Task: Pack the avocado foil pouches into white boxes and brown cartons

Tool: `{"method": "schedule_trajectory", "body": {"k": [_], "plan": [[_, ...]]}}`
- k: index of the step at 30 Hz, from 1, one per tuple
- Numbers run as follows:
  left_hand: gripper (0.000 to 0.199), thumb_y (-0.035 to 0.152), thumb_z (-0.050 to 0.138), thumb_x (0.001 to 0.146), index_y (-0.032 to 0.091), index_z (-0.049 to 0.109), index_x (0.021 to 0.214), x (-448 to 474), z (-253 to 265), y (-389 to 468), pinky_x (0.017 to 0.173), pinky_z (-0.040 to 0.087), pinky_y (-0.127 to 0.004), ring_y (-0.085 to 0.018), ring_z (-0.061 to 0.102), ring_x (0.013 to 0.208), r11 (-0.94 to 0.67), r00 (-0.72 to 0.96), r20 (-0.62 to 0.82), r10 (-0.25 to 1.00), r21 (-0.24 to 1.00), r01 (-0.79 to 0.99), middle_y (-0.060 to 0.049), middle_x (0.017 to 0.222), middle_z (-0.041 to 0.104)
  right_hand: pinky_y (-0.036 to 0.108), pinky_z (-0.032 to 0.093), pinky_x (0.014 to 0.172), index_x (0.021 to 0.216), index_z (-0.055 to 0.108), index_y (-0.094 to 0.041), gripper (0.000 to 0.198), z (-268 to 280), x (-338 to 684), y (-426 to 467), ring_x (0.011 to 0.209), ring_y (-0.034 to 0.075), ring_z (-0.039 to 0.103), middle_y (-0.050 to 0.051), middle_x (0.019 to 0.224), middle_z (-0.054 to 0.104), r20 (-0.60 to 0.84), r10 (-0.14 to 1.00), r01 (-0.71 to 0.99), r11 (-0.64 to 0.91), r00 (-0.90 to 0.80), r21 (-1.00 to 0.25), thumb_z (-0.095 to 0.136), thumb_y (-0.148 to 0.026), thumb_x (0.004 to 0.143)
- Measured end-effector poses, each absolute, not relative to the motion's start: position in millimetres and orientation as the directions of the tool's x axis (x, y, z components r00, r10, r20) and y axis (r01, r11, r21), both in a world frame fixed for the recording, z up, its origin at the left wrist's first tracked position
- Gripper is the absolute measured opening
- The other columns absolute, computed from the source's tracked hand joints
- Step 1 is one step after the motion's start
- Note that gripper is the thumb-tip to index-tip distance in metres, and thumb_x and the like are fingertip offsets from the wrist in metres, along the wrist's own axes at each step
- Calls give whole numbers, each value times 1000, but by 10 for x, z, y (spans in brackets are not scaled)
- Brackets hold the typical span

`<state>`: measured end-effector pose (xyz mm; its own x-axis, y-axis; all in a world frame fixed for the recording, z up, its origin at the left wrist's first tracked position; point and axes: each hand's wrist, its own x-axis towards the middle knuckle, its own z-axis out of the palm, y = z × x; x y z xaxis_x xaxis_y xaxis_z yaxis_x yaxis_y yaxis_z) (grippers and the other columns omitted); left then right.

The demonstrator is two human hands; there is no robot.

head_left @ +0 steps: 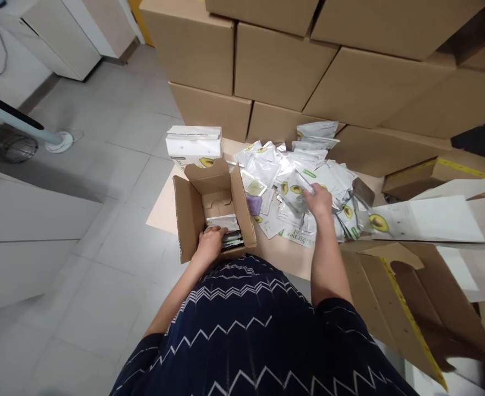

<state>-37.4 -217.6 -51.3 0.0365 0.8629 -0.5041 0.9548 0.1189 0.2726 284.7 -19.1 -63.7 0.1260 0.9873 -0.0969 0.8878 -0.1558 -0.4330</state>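
My left hand (210,245) reaches into an open brown cardboard box (181,220), its fingers curled against a row of flat packets (224,222); its thumb is hidden. Over the pile to the right, my right hand (320,201) is closed on the edge of a white packet with avocado pictures (290,188). Beneath and around that packet lies a loose heap of similar sachets (262,168), mostly white and green. A purple sachet (254,204) lies beside the box's right flap.
Stacked brown cartons (281,66) form a wall behind the pile. A white avocado-printed box (194,146) stands behind the open box. Opened cartons (415,302) and a white box (428,218) crowd the right. Grey tiled floor (114,220) lies left; a stand with a round base (59,142) is there.
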Motion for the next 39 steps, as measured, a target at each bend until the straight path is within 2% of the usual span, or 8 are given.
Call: {"method": "schedule_trajectory", "body": {"k": [4,8,11,15,18,25,35,39], "plan": [[47,7,41,91,27,63,128,-414,-515,-2188,93,46,-32,-22,61,113,128,51,-507,861,313,941,-9,123,66,33,48,73,100,64,-20,32,-22,2695,-337,73,19,57,2,80,63,162,987,694,114,4,-711,55,-48,88],[41,11,42,94,27,67,121,-349,-500,-2164,90,46,-29,-21,65,105,150,-7,-442,897,291,945,-8,111,70,31,48,69,114,61,-23,34,487,2113,-501,76,17,58,2,90,66,282,921,402,373,-268,-836,49,-48,94],[38,15,40,96,25,69,118,-277,-507,-2150,90,47,-32,-22,67,100,188,-77,-409,909,238,953,-9,108,70,29,46,71,118,61,-24,29,661,1623,-667,79,18,60,1,93,69,233,785,378,506,-574,-776,46,-37,97],[37,15,40,96,23,67,120,-220,-531,-2188,95,45,-34,-23,66,103,215,-118,-396,911,210,954,-10,113,69,27,41,69,113,63,-20,29,564,1105,-818,83,20,63,7,97,72,-12,539,469,722,-843,-508,40,-19,96],[37,12,42,94,22,67,119,-208,-540,-2222,97,45,-35,-23,65,104,232,-143,-383,913,196,953,-10,112,69,27,40,69,115,62,-17,29,337,806,-818,90,23,66,12,104,72,-198,435,478,794,-878,-375,43,-16,93],[33,9,41,92,17,67,111,-215,-554,-2174,99,43,-40,-26,63,105,267,-202,-332,922,163,950,-12,108,69,31,47,74,125,62,-10,40,-17,407,-737,105,30,67,21,122,68,-591,245,512,789,-769,-339,59,-20,87],[29,22,42,96,16,63,115,-200,-552,-2254,94,47,-43,-32,54,113,358,-336,-183,924,98,929,-17,120,59,30,49,81,124,65,-7,38,-141,299,-641,105,27,68,20,120,70,-574,99,369,850,-813,-375,60,-13,86],[44,24,51,94,13,48,137,-212,-568,-2228,97,50,-41,-31,54,120,399,-384,-116,916,168,901,-21,145,43,30,48,84,120,68,-7,35,-241,246,-629,108,27,67,19,122,70,-631,68,334,889,-773,-312,57,-10,86]]}}
